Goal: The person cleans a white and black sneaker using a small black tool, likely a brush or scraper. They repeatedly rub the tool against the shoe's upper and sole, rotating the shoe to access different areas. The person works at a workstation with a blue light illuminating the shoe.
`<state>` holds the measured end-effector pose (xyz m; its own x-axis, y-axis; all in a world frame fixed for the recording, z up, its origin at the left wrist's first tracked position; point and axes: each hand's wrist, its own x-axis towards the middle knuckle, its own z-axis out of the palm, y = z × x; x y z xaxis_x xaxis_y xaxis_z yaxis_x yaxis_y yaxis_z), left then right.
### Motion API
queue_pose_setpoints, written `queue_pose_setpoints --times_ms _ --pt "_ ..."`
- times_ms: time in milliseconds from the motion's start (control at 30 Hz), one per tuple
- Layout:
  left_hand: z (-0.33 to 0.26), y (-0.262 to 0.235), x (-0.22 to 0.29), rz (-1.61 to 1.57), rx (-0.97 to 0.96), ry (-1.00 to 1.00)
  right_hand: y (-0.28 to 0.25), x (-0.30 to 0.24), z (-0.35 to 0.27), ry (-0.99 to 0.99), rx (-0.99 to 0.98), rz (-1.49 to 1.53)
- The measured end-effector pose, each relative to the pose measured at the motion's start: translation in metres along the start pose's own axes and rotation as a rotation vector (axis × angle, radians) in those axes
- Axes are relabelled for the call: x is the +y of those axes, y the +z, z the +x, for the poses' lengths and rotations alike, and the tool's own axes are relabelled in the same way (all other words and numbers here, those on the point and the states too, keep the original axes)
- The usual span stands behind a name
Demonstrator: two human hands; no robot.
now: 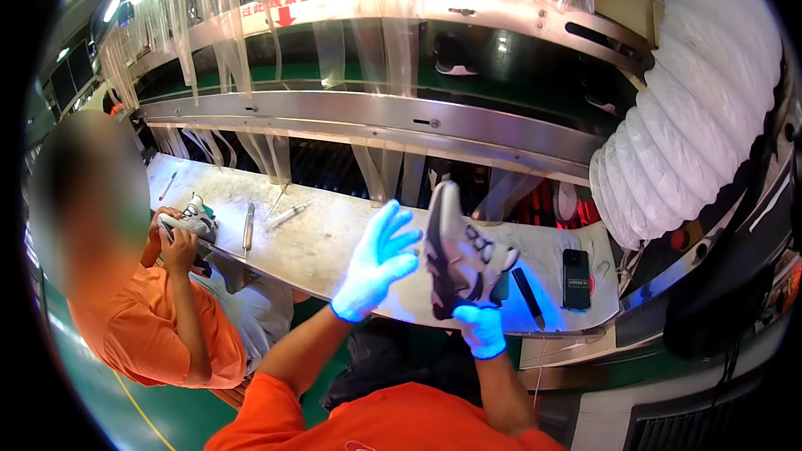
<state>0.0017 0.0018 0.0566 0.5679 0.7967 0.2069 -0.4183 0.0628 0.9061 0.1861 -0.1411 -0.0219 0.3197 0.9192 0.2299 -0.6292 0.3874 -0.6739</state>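
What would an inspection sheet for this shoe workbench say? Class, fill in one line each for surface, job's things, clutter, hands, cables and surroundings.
Surface: pale, stained workbench running along a conveyor.
Job's things: grey and white shoe, held upright off the bench, sole towards the left hand.
Clutter: dark phone-like device, dark pen-shaped tool, metal-handled tool, syringe-like applicator.
Hands: left hand, gloved, open beside the shoe; right hand, gloved, grips the shoe from below.
Cables: nothing seen.
Surroundings: white ribbed duct, clear plastic strip curtains, co-worker's hands holding another shoe.
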Motion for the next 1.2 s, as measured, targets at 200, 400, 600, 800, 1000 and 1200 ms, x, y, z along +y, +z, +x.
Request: queue_pose_setpoints --times_ms 200,400,600,800,1000,1200 --pt "-0.013 -0.052 -0.070 0.706 0.131 -0.162 0.060 -0.082 0.100 -0.341 0.232 -0.628" --pt "-0.019 -0.073 -0.114 1.097 0.146 0.085 0.143 -0.214 0.290 -0.994 0.427 -1.120" --pt "-0.025 -0.070 -0.107 1.230 0.149 0.140 0.205 -0.283 0.430 -1.054 0.643 -1.585" --pt "-0.020 -0.064 -0.111 1.189 0.158 0.141 0.183 -0.295 0.473 -0.897 0.551 -1.947" --pt "-0.020 -0.071 -0.113 1.160 0.172 0.184 0.072 -0.178 0.390 -1.609 0.124 -1.847" --pt "-0.018 -0.065 -0.110 1.208 0.115 0.177 -0.013 -0.256 0.353 -0.677 1.090 -2.292"
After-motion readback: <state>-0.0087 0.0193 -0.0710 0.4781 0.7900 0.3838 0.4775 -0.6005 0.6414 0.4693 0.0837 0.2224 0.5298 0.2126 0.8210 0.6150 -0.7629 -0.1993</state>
